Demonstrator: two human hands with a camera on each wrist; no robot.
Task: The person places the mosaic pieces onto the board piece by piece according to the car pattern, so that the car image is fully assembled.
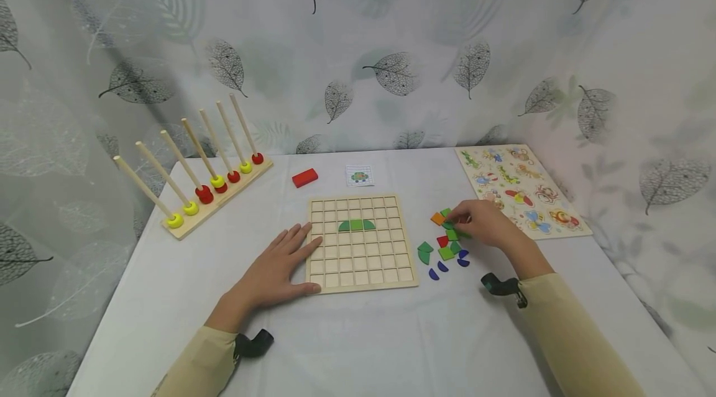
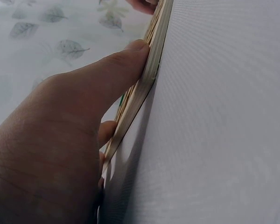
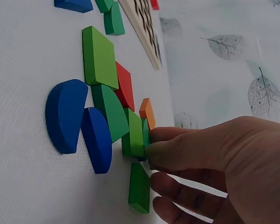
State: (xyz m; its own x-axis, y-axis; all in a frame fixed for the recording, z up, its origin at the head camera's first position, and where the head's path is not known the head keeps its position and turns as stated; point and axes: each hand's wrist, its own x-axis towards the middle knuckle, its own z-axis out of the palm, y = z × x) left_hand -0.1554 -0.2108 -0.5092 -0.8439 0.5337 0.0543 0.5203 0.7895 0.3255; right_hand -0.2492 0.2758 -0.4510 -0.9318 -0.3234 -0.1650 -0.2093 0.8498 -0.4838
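Observation:
My left hand (image 1: 278,269) rests with spread fingers on the left edge of a square wooden grid board (image 1: 360,290); its thumb (image 2: 126,58) lies over the rim in the left wrist view. A light green square (image 1: 356,224) sits in the grid between two dark green quarter-circles. Right of the board, my right hand (image 1: 481,221) is at a loose group of flat coloured pieces. Its thumb and forefinger pinch a dark green quarter-circle (image 3: 146,133), partly hidden by the fingertips. Close by lie an orange square (image 1: 437,219), a red piece (image 1: 442,241) and light green squares (image 1: 445,253).
Several blue half-rounds (image 1: 434,274) lie nearest me. Behind the board are a small pattern card (image 1: 360,176) and a red block (image 1: 304,177). A peg rack (image 1: 224,201) with red and yellow beads stands at left, an animal picture puzzle (image 1: 520,189) at right. A leaf-print curtain hangs behind.

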